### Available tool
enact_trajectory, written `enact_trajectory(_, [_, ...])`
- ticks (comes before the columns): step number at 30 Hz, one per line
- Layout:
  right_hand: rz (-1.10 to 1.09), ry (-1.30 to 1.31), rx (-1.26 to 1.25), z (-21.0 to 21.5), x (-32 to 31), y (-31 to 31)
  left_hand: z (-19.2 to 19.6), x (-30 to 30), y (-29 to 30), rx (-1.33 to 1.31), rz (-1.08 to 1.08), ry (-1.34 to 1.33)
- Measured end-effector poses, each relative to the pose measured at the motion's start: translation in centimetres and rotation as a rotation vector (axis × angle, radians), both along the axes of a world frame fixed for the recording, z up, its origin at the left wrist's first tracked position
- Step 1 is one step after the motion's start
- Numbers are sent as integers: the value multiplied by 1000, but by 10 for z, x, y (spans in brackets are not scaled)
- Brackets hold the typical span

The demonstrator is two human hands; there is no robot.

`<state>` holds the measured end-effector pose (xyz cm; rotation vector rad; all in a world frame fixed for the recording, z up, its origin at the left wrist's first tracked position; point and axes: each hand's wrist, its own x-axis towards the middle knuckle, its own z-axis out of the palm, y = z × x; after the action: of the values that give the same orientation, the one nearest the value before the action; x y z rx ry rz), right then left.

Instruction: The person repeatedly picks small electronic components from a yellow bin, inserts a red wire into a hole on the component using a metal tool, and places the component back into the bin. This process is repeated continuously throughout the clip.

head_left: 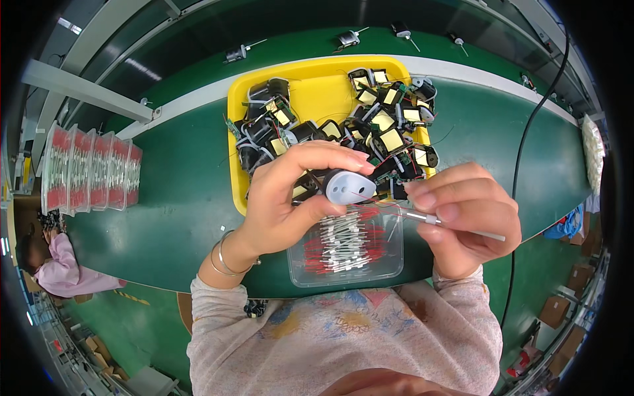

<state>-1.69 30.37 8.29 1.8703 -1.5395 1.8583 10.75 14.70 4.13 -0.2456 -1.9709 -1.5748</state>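
Observation:
My left hand grips a small black plastic housing with a teardrop-shaped light grey end face. That face carries a few small holes, and its tip points to the right. Between thumb and fingers, my right hand pinches a thin silver rod with a white collar. Fine red wires run from the rod to the grey face; whether they enter a hole is too small to tell. Below both hands lies a clear plastic tray of white-and-silver rods with red wires.
A yellow bin full of similar black housings, with small green circuit boards, stands just beyond my hands. At the left are stacked clear trays. Finished-looking units with rods, such as one motor-like unit, lie on a green belt. A black cable hangs at right.

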Motion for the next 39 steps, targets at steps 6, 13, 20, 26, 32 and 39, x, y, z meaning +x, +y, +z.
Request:
enact_trajectory(6, [-38,-3,31,0,-1,-1,2,2,1,-59,21,-44])
enact_trajectory(13, [-106,111,66,7,4,4,1,2,-2,-136,56,-22])
enact_trajectory(20, [-145,69,56,6,7,4,2,3,-2,-207,87,-19])
enact_trajectory(26, [-88,185,66,4,7,8,-1,3,-5,-241,128,-7])
enact_trajectory(32, [-151,254,-23,1,12,2,2,0,-2,-193,185,20])
enact_trajectory(39, [-159,311,-85,-4,12,-3,1,0,-2,-187,182,30])
